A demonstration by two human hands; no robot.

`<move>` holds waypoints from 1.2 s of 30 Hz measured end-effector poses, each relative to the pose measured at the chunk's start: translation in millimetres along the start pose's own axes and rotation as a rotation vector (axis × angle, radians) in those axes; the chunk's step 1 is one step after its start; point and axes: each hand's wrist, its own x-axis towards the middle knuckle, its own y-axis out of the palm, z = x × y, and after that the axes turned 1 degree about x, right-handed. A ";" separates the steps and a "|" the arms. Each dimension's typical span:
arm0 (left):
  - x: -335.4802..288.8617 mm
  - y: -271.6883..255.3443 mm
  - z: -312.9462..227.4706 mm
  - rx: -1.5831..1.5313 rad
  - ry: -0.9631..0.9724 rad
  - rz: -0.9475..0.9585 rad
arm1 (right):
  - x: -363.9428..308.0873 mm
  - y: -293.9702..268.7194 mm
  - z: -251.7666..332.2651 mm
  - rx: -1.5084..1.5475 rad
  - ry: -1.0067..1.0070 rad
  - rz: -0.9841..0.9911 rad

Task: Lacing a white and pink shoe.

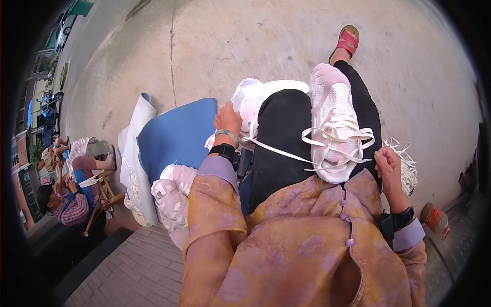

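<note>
A white and pink sneaker (pixel 332 123) lies across my thighs, its toe pointing away from me. White shoelace (pixel 348 135) loops loosely over its eyelets, and one length runs left across my black trouser leg. My left hand (pixel 228 118) is closed, beside more pale sneakers (pixel 249 110) left of my knee; what its fingers hold, if anything, is hidden. To the right of the sneaker's heel, my right hand (pixel 388 162) has its fingers curled together near a lace end. I cannot make out whether it pinches that lace.
A bundle of white laces (pixel 406 163) hangs by my right hand. Stacked pink-white sneakers (pixel 174 197) and a blue sheet (pixel 179 133) are at my left. A plastic jar (pixel 434 220) stands at lower right. Another person (pixel 74 202) sits at far left.
</note>
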 end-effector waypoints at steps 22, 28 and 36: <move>-124.6 -172.0 -0.6 -0.297 0.465 -0.855 | -1.6 -4.5 -5.4 0.033 -0.197 0.093; -177.9 -193.2 -76.9 -0.440 0.819 -0.839 | -9.9 22.4 22.7 -0.350 -0.507 0.207; -148.4 -142.9 -69.4 -0.486 0.635 -0.785 | -3.8 39.2 33.6 -0.653 -0.645 0.053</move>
